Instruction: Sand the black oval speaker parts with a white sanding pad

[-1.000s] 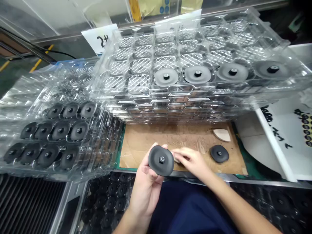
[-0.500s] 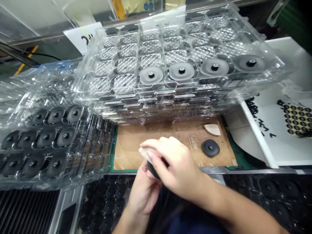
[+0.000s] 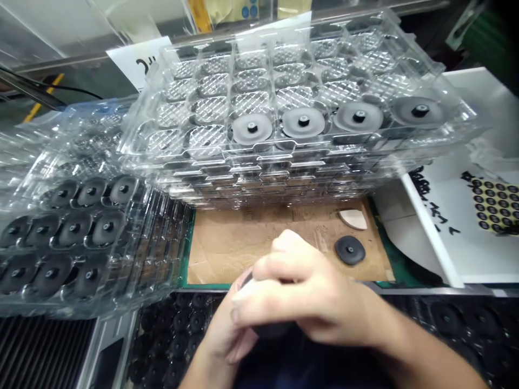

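While I watch from afar, what's happening at six o'clock?

The right hand (image 3: 308, 302) is curled closed over a dark disc (image 3: 270, 330), and the left hand (image 3: 221, 329) grips it from below. Most of the disc is hidden behind my fingers.

What's around them?

At four o'clock, a second dark disc (image 3: 349, 250) lies on a cardboard sheet (image 3: 243, 265), just beside a cream wedge (image 3: 352, 219). At twelve o'clock, stacked clear trays (image 3: 284, 158) hold grey discs (image 3: 252, 128).
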Motion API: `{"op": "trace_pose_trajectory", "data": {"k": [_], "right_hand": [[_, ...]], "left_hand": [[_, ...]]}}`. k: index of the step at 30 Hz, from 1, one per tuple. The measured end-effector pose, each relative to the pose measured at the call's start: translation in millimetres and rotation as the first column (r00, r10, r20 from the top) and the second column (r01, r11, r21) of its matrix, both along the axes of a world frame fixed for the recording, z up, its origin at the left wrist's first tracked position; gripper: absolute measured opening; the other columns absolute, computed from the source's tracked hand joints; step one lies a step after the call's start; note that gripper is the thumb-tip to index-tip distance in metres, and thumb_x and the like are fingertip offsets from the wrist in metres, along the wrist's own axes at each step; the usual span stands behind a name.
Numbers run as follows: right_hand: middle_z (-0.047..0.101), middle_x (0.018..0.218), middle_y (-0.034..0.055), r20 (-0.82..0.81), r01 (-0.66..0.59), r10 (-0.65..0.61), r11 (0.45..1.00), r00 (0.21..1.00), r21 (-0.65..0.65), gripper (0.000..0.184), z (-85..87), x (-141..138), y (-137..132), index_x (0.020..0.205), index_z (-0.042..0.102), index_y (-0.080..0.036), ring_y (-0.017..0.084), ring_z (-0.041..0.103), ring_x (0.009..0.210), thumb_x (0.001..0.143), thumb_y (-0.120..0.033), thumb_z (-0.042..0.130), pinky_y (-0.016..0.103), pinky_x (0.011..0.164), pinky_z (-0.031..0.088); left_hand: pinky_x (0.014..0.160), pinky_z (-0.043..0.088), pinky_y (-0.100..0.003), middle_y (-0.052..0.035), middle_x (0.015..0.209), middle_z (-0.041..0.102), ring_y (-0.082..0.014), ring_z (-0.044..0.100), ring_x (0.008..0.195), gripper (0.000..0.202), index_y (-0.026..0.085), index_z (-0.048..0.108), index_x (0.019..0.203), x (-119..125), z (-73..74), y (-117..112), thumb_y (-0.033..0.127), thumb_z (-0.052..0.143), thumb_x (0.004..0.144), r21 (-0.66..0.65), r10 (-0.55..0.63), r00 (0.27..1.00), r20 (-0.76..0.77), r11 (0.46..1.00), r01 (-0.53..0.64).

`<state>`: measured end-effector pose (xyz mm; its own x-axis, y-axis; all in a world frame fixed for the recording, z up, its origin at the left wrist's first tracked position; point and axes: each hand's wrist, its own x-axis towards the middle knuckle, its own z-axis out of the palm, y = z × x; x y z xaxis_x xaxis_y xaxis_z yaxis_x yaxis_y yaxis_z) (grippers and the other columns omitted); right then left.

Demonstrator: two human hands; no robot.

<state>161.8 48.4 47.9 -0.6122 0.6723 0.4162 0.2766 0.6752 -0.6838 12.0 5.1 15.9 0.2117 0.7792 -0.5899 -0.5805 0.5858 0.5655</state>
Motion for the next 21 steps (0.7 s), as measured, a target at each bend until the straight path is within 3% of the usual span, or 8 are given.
{"op": "trace_pose_trajectory", "data": {"k": [1,4,8,10,13,17,19,21], "right_hand": [[0.063,0.078,0.0009,0.0,-0.028,0.028,0.999,1.0,-0.043,0.03,0.2,-0.7,2.6,0.095,0.068,-0.022,0.014,0.047,0.069,0.094,-0.016,0.038,0.031,0.068,0.033],[0.062,0.078,0.0018,0.105,0.076,-0.063,0.99,0.992,-0.122,0.025,2.3,-1.3,1.8,0.094,0.068,-0.02,0.015,0.047,0.07,0.091,-0.014,0.043,0.031,0.067,0.032],[0.067,0.08,0.0008,0.0,-0.021,0.022,0.994,1.0,-0.104,0.03,-5.0,-0.1,3.8,0.099,0.069,-0.023,0.014,0.053,0.071,0.091,-0.015,0.04,0.031,0.069,0.035],[0.07,0.092,0.0011,-0.011,0.138,-0.146,0.957,0.989,-0.255,0.029,-23.5,3.8,14.3,0.103,0.068,-0.023,0.015,0.06,0.081,0.091,-0.017,0.042,0.03,0.075,0.04],[0.071,0.099,0.002,0.144,0.384,-0.36,0.798,0.922,-0.465,0.024,-70.2,10.3,31.4,0.101,0.069,-0.023,0.017,0.064,0.091,0.088,-0.022,0.049,0.03,0.081,0.046],[0.066,0.095,0.0068,0.215,0.473,-0.422,0.757,0.881,-0.45,0.023,-131.2,10.2,29.8,0.095,0.072,-0.02,0.021,0.063,0.091,0.082,-0.02,0.052,0.035,0.082,0.049],[0.06,0.108,0.0117,0.208,0.552,-0.515,0.723,0.832,-0.415,0.029,-144.5,8.1,18.6,0.104,0.068,-0.017,0.023,0.059,0.099,0.085,-0.02,0.047,0.039,0.085,0.048],[0.055,0.114,0.0141,0.182,0.593,-0.574,0.699,0.799,-0.399,0.031,-144.1,6.9,5.6,0.108,0.065,-0.015,0.022,0.059,0.098,0.087,-0.021,0.043,0.039,0.083,0.049]], "left_hand": [[0.083,0.054,-0.037,-0.0016,0.087,0.073,-0.0277,0.067,0.093,0.025,0.021,0.074,0.081,0.1,1.7,0.4,0.03,0.081,0.059,0.014,-0.036,0.999,0.015,0.999,0.036],[0.08,0.054,-0.033,-0.0001,0.071,0.071,-0.0249,0.067,0.086,0.018,0.019,0.073,0.071,-1.6,2.4,-0.2,0.033,0.079,0.062,0.049,-0.117,0.992,0.052,0.992,0.115],[0.079,0.053,-0.033,0.0014,0.071,0.07,-0.0224,0.069,0.083,0.012,0.019,0.073,0.077,-5.0,-3.0,-2.8,0.026,0.075,0.069,0.024,-0.162,0.979,0.125,0.987,0.16],[0.07,0.056,-0.031,-0.0033,0.081,0.073,-0.0219,0.07,0.076,0.026,0.018,0.072,0.093,-6.7,-5.6,-3.7,0.029,0.074,0.07,-0.02,-0.194,0.957,0.215,0.979,0.203],[0.066,0.058,-0.028,-0.0095,0.094,0.074,-0.0233,0.072,0.077,0.045,0.017,0.068,0.106,-9.4,-8.6,-5.5,0.04,0.075,0.068,-0.056,-0.175,0.911,0.374,0.976,0.211],[0.074,0.058,-0.03,-0.0096,0.101,0.073,-0.0251,0.071,0.089,0.053,0.017,0.068,0.108,-12.9,-12.4,-9.5,0.055,0.063,0.072,0.02,-0.167,0.84,0.516,0.983,0.184],[0.072,0.058,-0.027,-0.0087,0.103,0.072,-0.0237,0.071,0.088,0.055,0.018,0.066,0.112,-14.2,-13.8,-10.8,0.058,0.056,0.076,0.046,-0.185,0.816,0.547,0.98,0.192],[0.068,0.057,-0.026,-0.007,0.105,0.071,-0.0225,0.072,0.086,0.053,0.025,0.061,0.119,-15.1,-14.9,-11.3,0.059,0.048,0.08,0.089,-0.217,0.807,0.549,0.975,0.202]]}}
